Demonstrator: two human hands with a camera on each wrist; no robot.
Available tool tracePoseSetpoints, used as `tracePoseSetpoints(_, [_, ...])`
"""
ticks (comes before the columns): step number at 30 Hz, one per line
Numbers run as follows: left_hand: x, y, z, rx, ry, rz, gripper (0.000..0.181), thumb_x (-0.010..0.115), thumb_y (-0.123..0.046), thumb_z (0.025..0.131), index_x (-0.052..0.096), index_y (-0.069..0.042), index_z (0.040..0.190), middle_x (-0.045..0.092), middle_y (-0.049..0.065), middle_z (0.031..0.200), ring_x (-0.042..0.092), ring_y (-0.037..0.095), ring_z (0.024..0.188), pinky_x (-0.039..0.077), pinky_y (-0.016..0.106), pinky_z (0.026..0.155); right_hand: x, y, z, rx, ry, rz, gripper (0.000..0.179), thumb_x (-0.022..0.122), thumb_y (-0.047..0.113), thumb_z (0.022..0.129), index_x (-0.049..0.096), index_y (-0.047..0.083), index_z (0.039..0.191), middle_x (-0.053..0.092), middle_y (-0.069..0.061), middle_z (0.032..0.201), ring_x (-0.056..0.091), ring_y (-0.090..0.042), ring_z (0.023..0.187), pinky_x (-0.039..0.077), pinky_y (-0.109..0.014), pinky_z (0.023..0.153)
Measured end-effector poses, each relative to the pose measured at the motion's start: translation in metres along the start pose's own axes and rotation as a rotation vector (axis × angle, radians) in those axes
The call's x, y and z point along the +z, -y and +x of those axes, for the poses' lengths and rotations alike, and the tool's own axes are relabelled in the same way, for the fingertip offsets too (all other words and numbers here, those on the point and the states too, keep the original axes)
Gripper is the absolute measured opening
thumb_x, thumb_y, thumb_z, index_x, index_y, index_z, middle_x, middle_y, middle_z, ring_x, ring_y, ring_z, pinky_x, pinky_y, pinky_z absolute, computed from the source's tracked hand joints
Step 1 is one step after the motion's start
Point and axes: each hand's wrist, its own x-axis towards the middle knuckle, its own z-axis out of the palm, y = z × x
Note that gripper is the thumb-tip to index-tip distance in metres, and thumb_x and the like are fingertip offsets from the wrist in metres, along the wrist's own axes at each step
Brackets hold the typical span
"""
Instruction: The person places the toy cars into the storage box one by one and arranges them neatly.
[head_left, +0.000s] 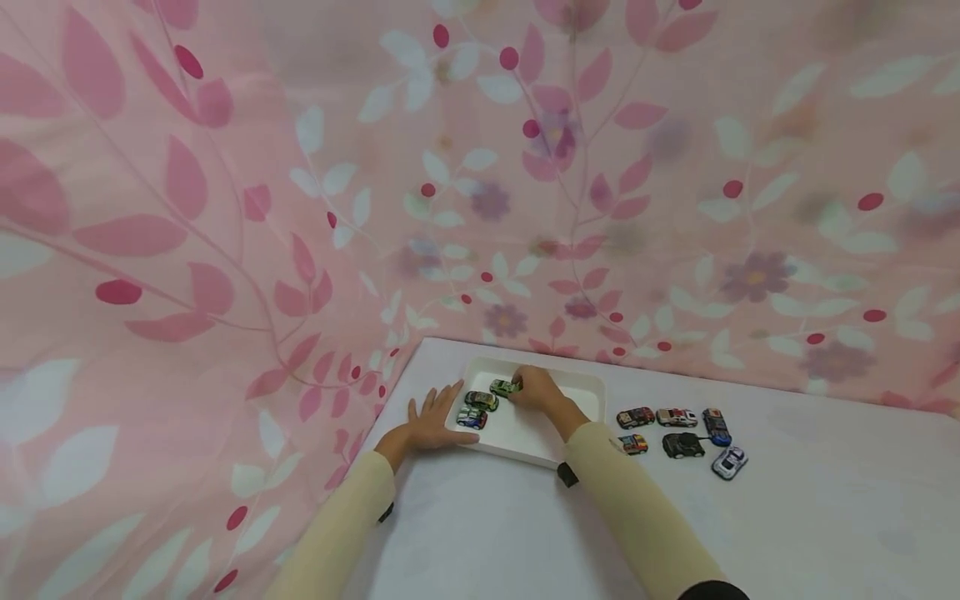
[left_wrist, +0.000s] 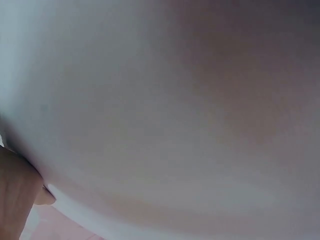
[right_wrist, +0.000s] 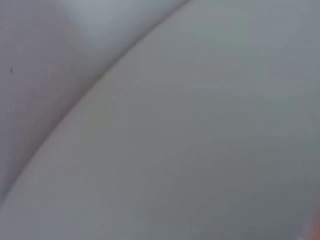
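A white tray (head_left: 521, 435) lies on the table, and my left hand (head_left: 431, 425) rests against its left end, fingers spread and thumb along the front rim. Inside the tray, my right hand (head_left: 536, 390) pinches a green toy car (head_left: 502, 387) near the back left; the hand covers part of that car. Just in front of it sit a dark green and yellow toy car (head_left: 482, 401) and a blue, white and green toy car (head_left: 472, 417). Part of the left hand (left_wrist: 19, 192) shows at the edge of the left wrist view. Pale surface fills most of the right wrist view.
Right of the tray stand several toy cars, among them a black car (head_left: 683, 445), a white and red car (head_left: 677, 417), a blue car (head_left: 717, 427) and a silver one (head_left: 730, 462). My right sleeve (head_left: 637, 500) partly overlaps an orange-blue car (head_left: 633, 444). Pink floral cloth (head_left: 495, 250) hangs behind.
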Motion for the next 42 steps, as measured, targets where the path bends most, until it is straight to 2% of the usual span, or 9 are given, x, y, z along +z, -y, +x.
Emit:
tracePoseSetpoints(5, [0.006,0.0,0.007,0.006,-0.005,0.019,0.117,0.059,-0.084,0.071,-0.002,-0.036,0.159,0.008,0.005,0.168,-0.002,0.034,0.154,-0.01,0.067,0.115,0.0,-0.001,0.002,0.006,-0.002,0.02,0.028,0.073,0.009,0.088,0.068,-0.003,0.112,0.07,-0.017,0.107,0.067,-0.028,0.098,0.055,-0.041,0.086])
tracePoseSetpoints(11, [0.008,-0.003,0.005,0.008,0.007,0.004,0.117,0.061,-0.083,0.071,0.003,-0.033,0.16,0.012,0.008,0.167,0.002,0.038,0.154,-0.009,0.07,0.114,0.003,0.001,0.002,0.025,0.024,0.04,0.027,0.069,0.007,0.089,0.068,-0.004,0.114,0.07,-0.017,0.107,0.065,-0.027,0.096,0.054,-0.04,0.085])
tracePoseSetpoints(18, [0.007,-0.005,0.003,0.001,-0.002,0.009,0.116,0.06,-0.083,0.072,0.002,-0.034,0.16,0.011,0.007,0.167,0.002,0.037,0.154,-0.008,0.069,0.115,0.007,0.008,0.007,0.002,-0.008,0.033,0.025,0.07,0.01,0.09,0.07,0.0,0.113,0.071,-0.015,0.105,0.066,-0.025,0.094,0.054,-0.04,0.086])
tracePoseSetpoints(26, [0.008,-0.004,0.003,-0.014,0.015,0.022,0.119,0.058,-0.085,0.07,-0.002,-0.035,0.159,0.009,0.006,0.168,-0.001,0.035,0.154,-0.008,0.069,0.115,0.011,0.012,0.012,-0.015,0.0,-0.01,0.025,0.071,0.012,0.091,0.072,0.003,0.114,0.072,-0.013,0.109,0.067,-0.024,0.095,0.054,-0.04,0.086])
tracePoseSetpoints(36, [0.002,-0.008,-0.004,-0.014,0.008,0.004,0.116,0.061,-0.081,0.072,0.002,-0.032,0.16,0.011,0.008,0.167,0.001,0.037,0.154,-0.007,0.07,0.114,0.014,0.018,0.014,-0.04,0.018,-0.021,0.029,0.071,0.011,0.09,0.07,0.001,0.118,0.07,-0.014,0.119,0.066,-0.027,0.103,0.051,-0.043,0.098])
tracePoseSetpoints(42, [-0.001,-0.006,-0.006,-0.013,0.009,-0.004,0.117,0.059,-0.083,0.072,0.001,-0.032,0.16,0.01,0.01,0.167,0.0,0.038,0.153,-0.009,0.069,0.114,0.014,0.023,0.015,-0.017,0.021,-0.007,0.038,0.068,0.016,0.093,0.063,-0.001,0.127,0.068,-0.016,0.122,0.065,-0.029,0.109,0.049,-0.044,0.1])
